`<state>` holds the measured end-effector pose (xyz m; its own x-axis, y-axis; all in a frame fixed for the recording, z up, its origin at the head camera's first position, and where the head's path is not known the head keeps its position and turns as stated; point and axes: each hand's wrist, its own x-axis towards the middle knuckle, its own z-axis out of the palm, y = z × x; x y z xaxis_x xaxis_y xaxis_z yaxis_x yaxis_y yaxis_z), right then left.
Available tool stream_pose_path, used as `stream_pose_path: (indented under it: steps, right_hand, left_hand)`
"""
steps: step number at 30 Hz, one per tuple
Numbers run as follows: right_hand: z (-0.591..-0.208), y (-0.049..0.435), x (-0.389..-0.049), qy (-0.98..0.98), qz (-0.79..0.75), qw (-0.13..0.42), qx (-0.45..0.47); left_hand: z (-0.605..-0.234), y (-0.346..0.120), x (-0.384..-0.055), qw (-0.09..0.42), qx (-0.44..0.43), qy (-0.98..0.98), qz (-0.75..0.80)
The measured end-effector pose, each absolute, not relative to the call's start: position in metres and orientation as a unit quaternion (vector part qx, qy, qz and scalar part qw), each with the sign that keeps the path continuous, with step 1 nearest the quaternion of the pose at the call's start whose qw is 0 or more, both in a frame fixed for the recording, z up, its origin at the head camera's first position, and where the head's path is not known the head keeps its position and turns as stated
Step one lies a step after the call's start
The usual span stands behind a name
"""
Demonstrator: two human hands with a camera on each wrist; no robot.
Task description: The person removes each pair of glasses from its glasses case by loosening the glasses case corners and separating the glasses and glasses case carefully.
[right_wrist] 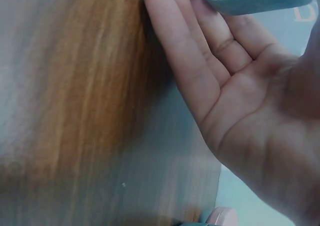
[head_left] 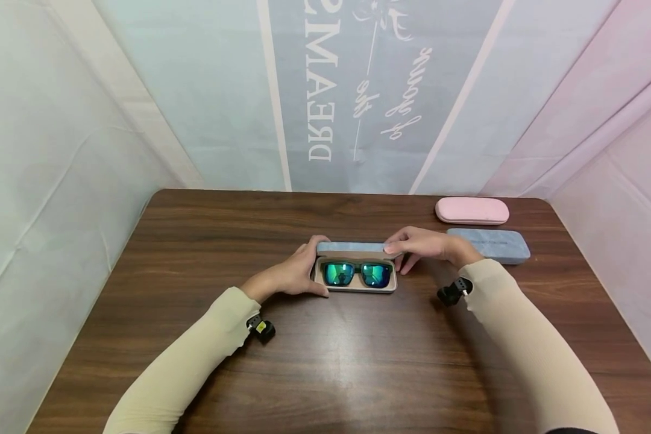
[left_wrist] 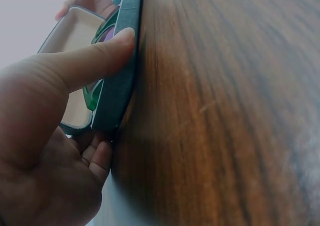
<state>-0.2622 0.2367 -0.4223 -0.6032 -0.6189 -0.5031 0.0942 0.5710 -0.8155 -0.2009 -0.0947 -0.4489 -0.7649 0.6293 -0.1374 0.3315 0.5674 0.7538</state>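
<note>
An opened blue glasses case (head_left: 355, 289) lies on the table with its lid (head_left: 352, 247) raised at the back. Inside the beige-lined base rest dark-framed sunglasses (head_left: 357, 274) with green-blue mirrored lenses. My left hand (head_left: 293, 271) grips the case's left end; in the left wrist view its thumb (left_wrist: 107, 54) lies across the base's front wall and its fingers curl behind. At the right end, my right hand (head_left: 425, 244) holds the lid's corner, thumb on the lid. Its other fingers (right_wrist: 185, 51) reach down beside the case in the right wrist view, where the thumb is hidden.
A second blue glasses case (head_left: 490, 246), closed, lies to the right behind my right wrist. Farther back sits a closed pink glasses case (head_left: 472, 210). The brown wooden table (head_left: 325, 361) ends at a printed cloth backdrop (head_left: 352, 96).
</note>
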Motion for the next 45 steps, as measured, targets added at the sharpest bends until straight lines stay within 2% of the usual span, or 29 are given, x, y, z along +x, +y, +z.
stream_pose_path:
  steps: [22, 36, 45]
  right_hand:
    - [-0.414, 0.236, -0.246, 0.823, -0.390, 0.373, -0.177]
    - [-0.404, 0.231, -0.237, 0.856, -0.366, 0.299, -0.209]
    - [-0.400, 0.230, -0.231, 0.901, -0.299, 0.207, -0.238]
  left_hand:
    - [-0.448, -0.095, -0.200, 0.213, 0.269, 0.865, 0.366]
    - [-0.449, -0.095, -0.202, 0.212, 0.269, 0.867, 0.361]
    - [-0.448, -0.095, -0.200, 0.215, 0.268, 0.866, 0.364]
